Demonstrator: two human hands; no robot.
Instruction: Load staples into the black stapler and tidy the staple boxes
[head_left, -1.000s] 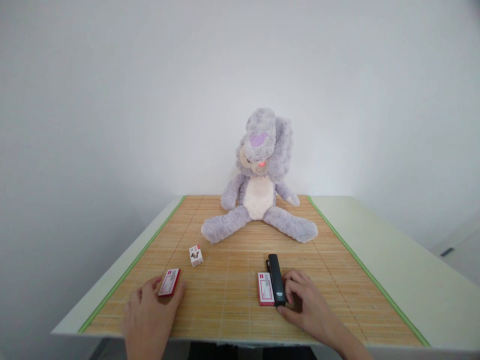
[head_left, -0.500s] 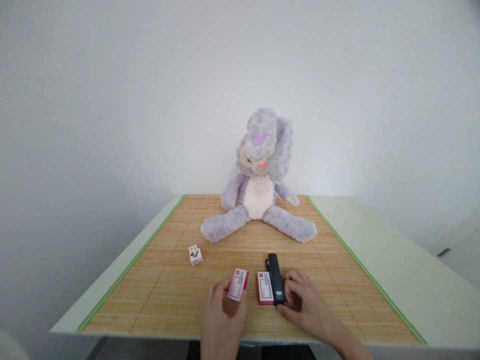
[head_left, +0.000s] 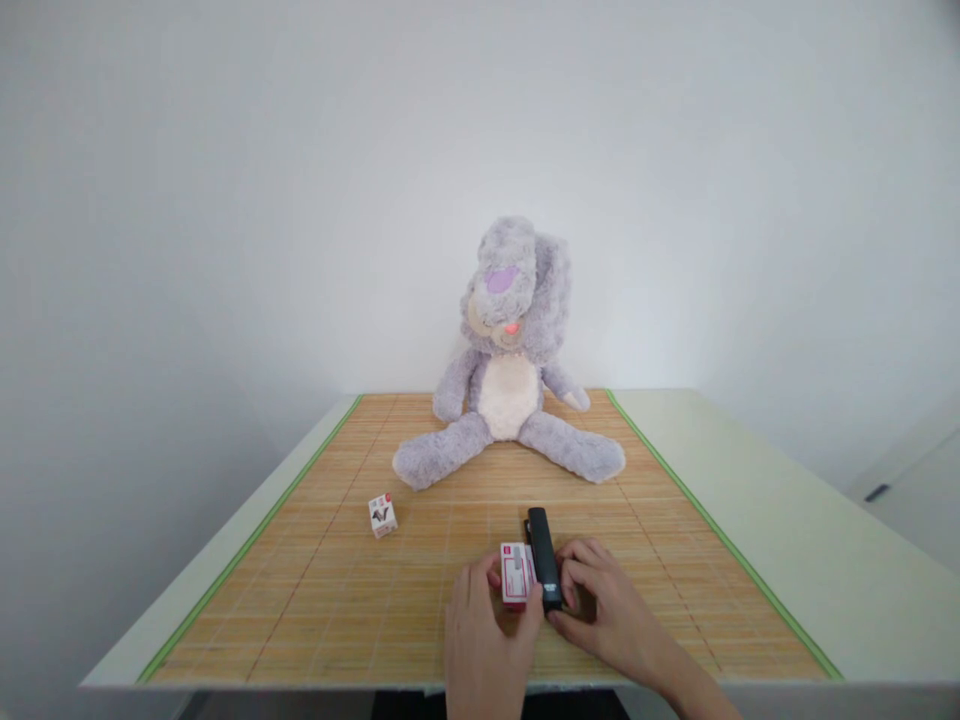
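Note:
My left hand (head_left: 486, 632) grips a small red and white box (head_left: 515, 574) between thumb and fingers, low over the bamboo mat (head_left: 330, 610) near the front edge. The box sits tight against the left side of a black stapler (head_left: 544, 558). A second box seen there earlier is hidden under or behind it. My right hand (head_left: 609, 610) curls round the near end of the stapler, with its fingertips on the right side and its thumb at the tip. The stapler lies flat, pointing away from me.
A small white cube-shaped box (head_left: 382, 515) stands on the mat to the left. A grey plush rabbit (head_left: 510, 385) sits at the far end against the wall. The pale table (head_left: 772, 520) extends to the right of the mat's green edge.
My left hand picked up the red and white box at the left and carried it right, up against the stapler where the other box lay. My right hand stayed on the stapler.

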